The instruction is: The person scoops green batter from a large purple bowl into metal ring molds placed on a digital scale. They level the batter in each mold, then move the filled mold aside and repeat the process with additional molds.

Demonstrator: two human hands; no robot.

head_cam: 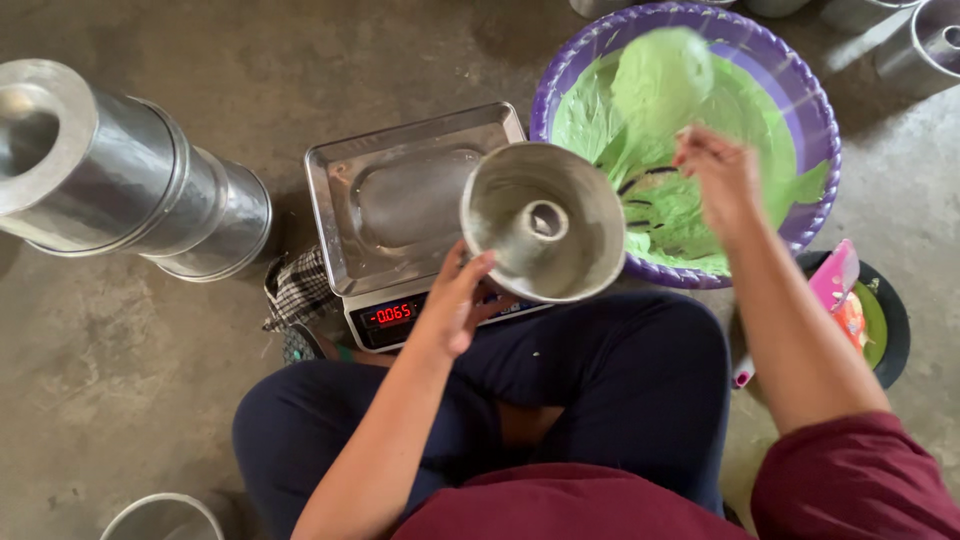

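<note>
Left hand (455,300): fingers pressed together, gripping tube pan (545,222) over scale (400,215). Right hand (722,178): blurred, fingers indeterminate, scooping green batter (660,90) above purple basin (800,90).

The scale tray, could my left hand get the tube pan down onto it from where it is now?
Probably yes. The left hand holds the tube pan by its near rim, tilted, partly over the scale tray, which has nothing on it. The right hand is off over the purple basin of green batter.
</note>
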